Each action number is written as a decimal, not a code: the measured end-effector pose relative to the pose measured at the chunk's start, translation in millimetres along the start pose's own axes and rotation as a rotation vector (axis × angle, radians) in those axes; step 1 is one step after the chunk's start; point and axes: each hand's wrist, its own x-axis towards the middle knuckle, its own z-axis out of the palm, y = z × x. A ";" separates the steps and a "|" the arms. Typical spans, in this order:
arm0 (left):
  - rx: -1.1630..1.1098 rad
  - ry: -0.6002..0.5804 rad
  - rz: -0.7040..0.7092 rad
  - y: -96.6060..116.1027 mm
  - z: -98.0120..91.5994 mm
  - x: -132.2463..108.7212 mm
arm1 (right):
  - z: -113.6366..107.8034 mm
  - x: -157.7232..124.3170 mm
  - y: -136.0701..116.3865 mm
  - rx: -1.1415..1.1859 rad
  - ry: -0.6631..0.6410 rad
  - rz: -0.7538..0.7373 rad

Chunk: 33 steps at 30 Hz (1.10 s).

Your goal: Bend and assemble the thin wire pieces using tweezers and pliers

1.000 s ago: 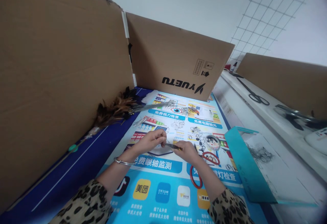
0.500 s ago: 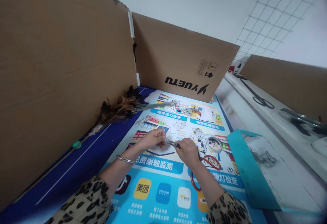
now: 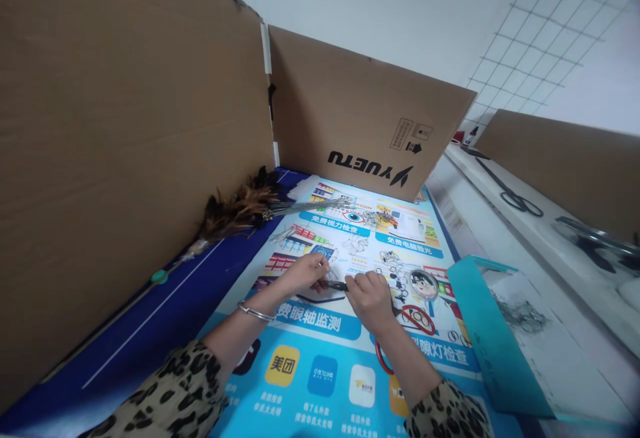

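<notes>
My right hand (image 3: 369,297) is wrapped round a pair of pliers (image 3: 337,285), their dark jaws pointing left. The fingertips of my left hand (image 3: 307,273) are pinched together at the tip of the pliers. A thin, wire-like line shows beside those fingers, but what they hold is too small to make out. Both hands are low over a printed poster (image 3: 320,328). Right of my right hand lie small dark rings and metal bits (image 3: 395,275), beside a round container with a cartoon face (image 3: 423,285).
Cardboard panels (image 3: 360,105) stand at the left and back. Feathers (image 3: 240,205) and a bundle of thin metal rods (image 3: 307,206) lie at the back left. To the right are a teal folder (image 3: 493,331), tangled wire pieces (image 3: 525,317) and scissors (image 3: 520,201) on a white ledge.
The pliers have turned in my right hand and their tip now meets my left fingers. My left hand has shifted slightly right, and the whole view has moved a little.
</notes>
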 end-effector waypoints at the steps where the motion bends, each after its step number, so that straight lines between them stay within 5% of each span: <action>1: -0.002 0.004 -0.002 -0.3 0.6 0.3 | 0.1 -0.1 -0.1 -0.004 0.001 0.002; 33: -0.005 0.031 -0.027 -8.8 5.0 3.4 | 4.7 -0.7 -2.7 -0.025 0.015 0.026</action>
